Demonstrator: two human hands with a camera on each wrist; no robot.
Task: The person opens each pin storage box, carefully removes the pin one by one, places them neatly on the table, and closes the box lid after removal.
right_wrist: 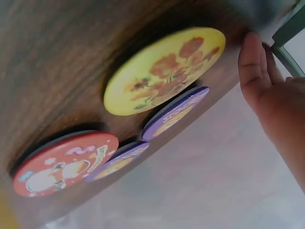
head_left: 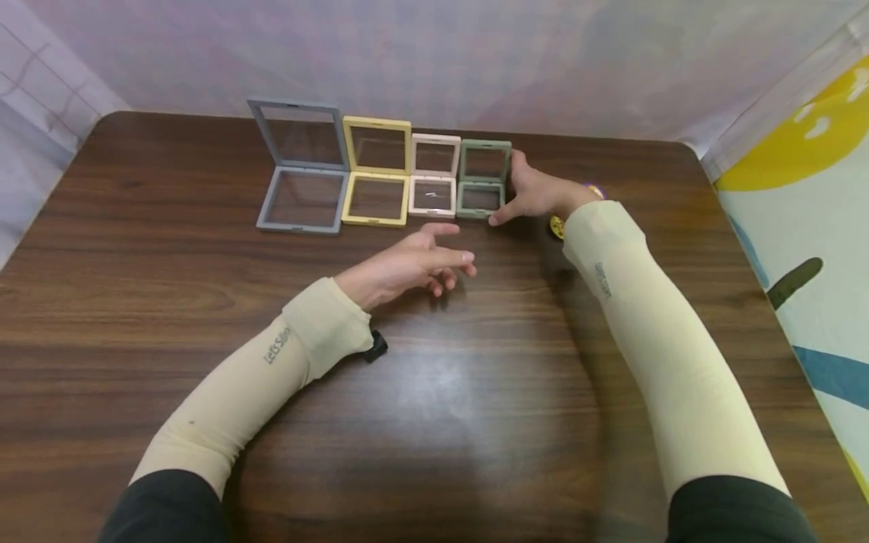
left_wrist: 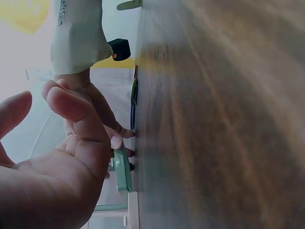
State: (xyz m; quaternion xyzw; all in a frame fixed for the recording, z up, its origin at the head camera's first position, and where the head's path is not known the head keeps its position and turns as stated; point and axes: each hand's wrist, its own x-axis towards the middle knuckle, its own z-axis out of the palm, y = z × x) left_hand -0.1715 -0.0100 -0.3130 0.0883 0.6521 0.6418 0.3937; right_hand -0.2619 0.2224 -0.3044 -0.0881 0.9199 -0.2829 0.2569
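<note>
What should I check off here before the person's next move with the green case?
1. Green case open, lid upright: ok.
2. Right hand on the green case, thumb at its base corner, fingers at the lid's side: ok.
3. Left hand free, fingers relaxed above the table: ok.
4. Green case empty: cannot tell; its clear film reflects.
5. Round badges within reach beside the right hand: ok, four in the right wrist view.
6. Grey case, yellow case and pink case open in a row: ok.

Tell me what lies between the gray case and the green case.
In the head view, two open cases sit between the gray case and the green case: the yellow case, then the pink case.
</note>
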